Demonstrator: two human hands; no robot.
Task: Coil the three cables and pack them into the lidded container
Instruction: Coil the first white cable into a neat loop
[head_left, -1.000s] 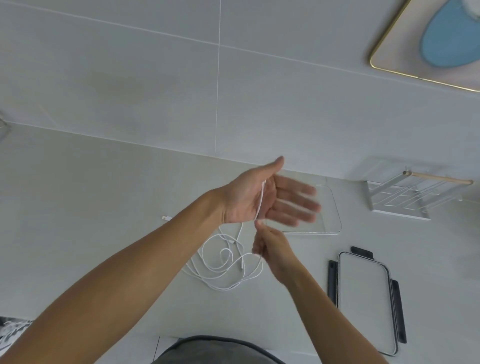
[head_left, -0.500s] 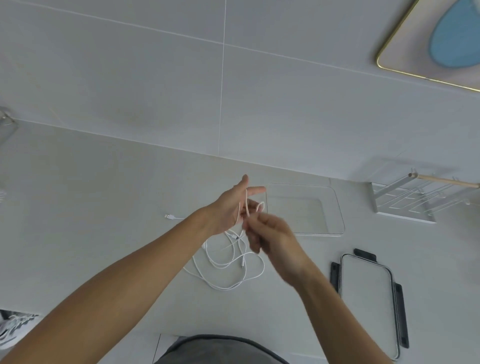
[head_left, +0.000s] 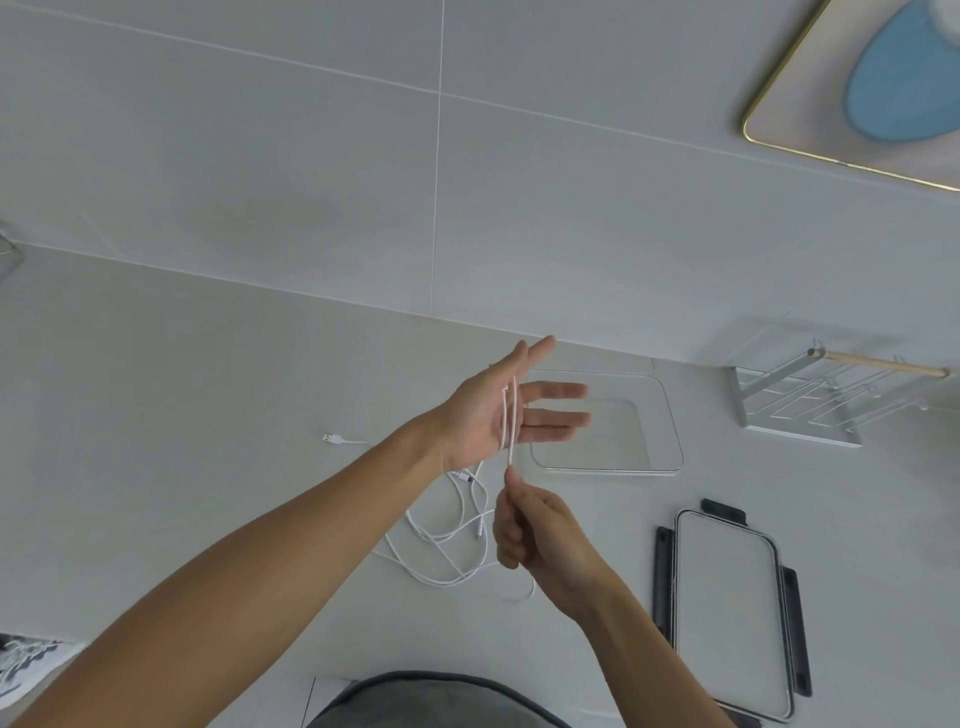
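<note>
My left hand (head_left: 498, 410) is held flat with straight fingers above the counter, and a white cable (head_left: 510, 415) runs in two turns across its palm. Just below it, my right hand (head_left: 535, 535) pinches the same cable at its fingertips. The loose rest of the white cables (head_left: 447, 540) lies tangled on the counter under both hands, one USB plug (head_left: 332, 439) sticking out to the left. The clear container (head_left: 660, 415) sits open behind my left fingers. Its lid (head_left: 727, 618), with dark clips, lies to the right.
A white wire rack (head_left: 810, 405) with a wooden bar stands at the back right against the tiled wall. A gold-rimmed tray (head_left: 831, 135) with a blue shape hangs on the wall at top right. A sneaker (head_left: 26, 665) shows at the bottom left.
My left hand has spread flat again after closing in toward my right. My right hand has drawn the cable down from the palm, adding a turn.
</note>
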